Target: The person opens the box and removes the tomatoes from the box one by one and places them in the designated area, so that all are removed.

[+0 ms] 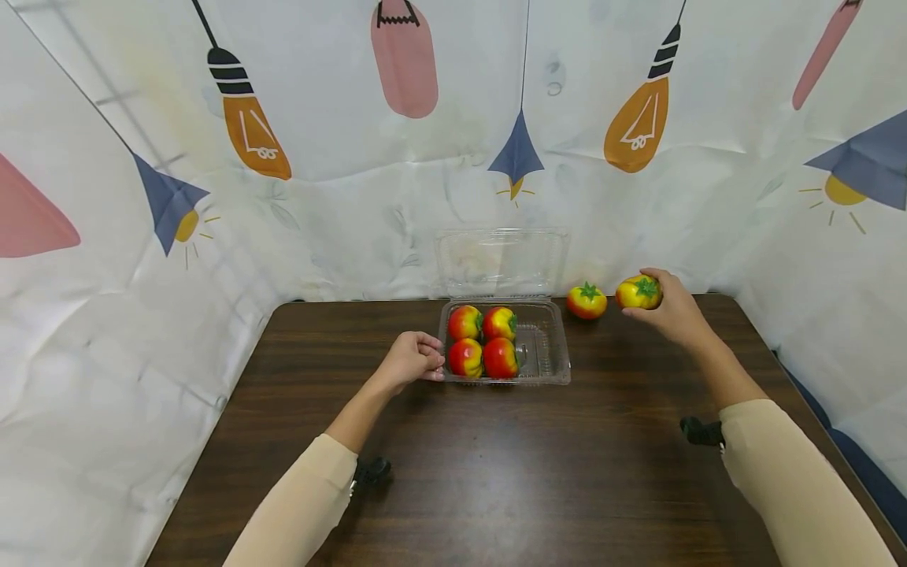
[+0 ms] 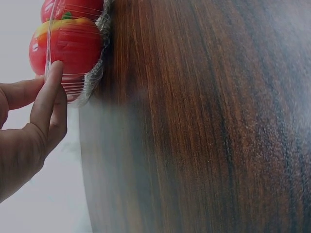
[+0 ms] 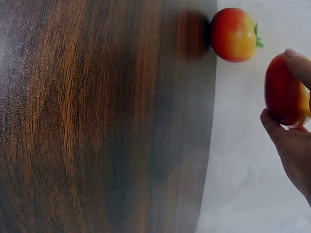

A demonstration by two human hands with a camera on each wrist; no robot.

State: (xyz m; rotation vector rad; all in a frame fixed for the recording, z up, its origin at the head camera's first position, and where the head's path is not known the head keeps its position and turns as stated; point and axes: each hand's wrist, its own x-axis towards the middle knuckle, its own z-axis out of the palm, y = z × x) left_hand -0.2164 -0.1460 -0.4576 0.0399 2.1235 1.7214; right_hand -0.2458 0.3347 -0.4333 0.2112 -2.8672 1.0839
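A clear plastic clamshell container (image 1: 542,346) lies on the table with its lid (image 1: 503,264) raised at the back. Several red-and-yellow tomatoes (image 1: 465,323) with green leaf tops fill its left part. My left hand (image 1: 413,358) pinches the container's left rim near the front corner; in the left wrist view, thumb and fingers meet at that rim beside a tomato (image 2: 77,46). At the back right, my right hand (image 1: 669,307) grips another tomato (image 1: 638,291) between thumb and fingers, held above the table. One more tomato (image 1: 586,301) sits on the table between container and right hand.
The dark wood-grain table (image 1: 496,472) ends at the back against a white printed curtain (image 1: 340,220), which also hangs at both sides. Dark wrist-worn devices (image 1: 372,471) show under both sleeves. The right part of the container holds no tomato.
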